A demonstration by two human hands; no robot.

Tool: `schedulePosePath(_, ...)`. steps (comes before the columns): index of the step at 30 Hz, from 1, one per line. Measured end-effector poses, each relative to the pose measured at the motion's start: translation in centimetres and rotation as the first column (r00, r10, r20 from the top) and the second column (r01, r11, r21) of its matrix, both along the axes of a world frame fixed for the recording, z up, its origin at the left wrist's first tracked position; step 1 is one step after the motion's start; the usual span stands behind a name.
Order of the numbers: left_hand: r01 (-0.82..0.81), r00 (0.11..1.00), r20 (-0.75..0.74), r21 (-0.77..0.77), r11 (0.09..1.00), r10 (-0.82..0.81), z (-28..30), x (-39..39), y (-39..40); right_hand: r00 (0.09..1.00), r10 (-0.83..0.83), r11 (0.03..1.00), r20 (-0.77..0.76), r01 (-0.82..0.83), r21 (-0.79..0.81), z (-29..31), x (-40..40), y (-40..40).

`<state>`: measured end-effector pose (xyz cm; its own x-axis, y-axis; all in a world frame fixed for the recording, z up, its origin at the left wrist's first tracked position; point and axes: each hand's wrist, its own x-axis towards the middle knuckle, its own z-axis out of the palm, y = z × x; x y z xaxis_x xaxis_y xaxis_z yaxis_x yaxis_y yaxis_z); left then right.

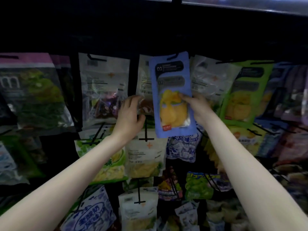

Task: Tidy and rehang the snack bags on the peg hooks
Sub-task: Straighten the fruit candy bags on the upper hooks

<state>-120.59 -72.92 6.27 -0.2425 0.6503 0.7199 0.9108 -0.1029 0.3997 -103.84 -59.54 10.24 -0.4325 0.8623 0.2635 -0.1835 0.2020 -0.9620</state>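
A blue snack bag (173, 90) with yellow fruit pieces showing through its window is up at the top row of hooks. My right hand (195, 105) pinches its right edge at mid-height. The bag's top slot sits at a black peg hook (172, 57); whether it hangs on the hook I cannot tell. Just behind and left of it hangs a clear white-labelled bag (145, 90) with dark brown contents. My left hand (131, 114) grips the lower part of that bag, fingers curled round its edge.
More bags hang along the top row: a clear bag with dark pieces (103, 87), a green bag of yellow fruit (241, 94), and a purple-topped bag (31, 90) at far left. Lower rows carry several more bags on black pegs (146, 130). A dark shelf edge (233, 7) runs overhead.
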Motion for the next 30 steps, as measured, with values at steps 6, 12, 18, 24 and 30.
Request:
schedulePosePath(6,0.295,0.883,0.338,0.139,0.945,-0.325,2.4,5.7,1.7,0.978,0.037,0.956,0.206,-0.094,0.276,2.5,7.7,-2.2)
schedulePosePath(12,0.280,0.827,0.389,0.340,0.898,-0.406,5.0,11.3,3.8,0.967,0.047,0.915,0.252,-0.143,0.377,4.3,12.4,-1.1)
schedulePosePath(18,0.419,0.849,0.263,0.197,0.887,-0.459,4.5,18.9,8.9,0.985,-0.117,0.895,0.125,0.050,0.444,0.3,19.8,3.7)
schedulePosePath(24,0.459,0.858,0.205,0.107,0.882,-0.472,4.3,28.7,16.8,0.962,-0.267,0.892,0.051,0.227,0.390,-0.3,28.1,10.4)
schedulePosePath(30,0.212,0.975,-0.083,0.107,0.971,-0.204,6.6,32.8,22.2,0.906,-0.400,0.780,-0.135,0.414,0.469,0.8,34.3,16.0)
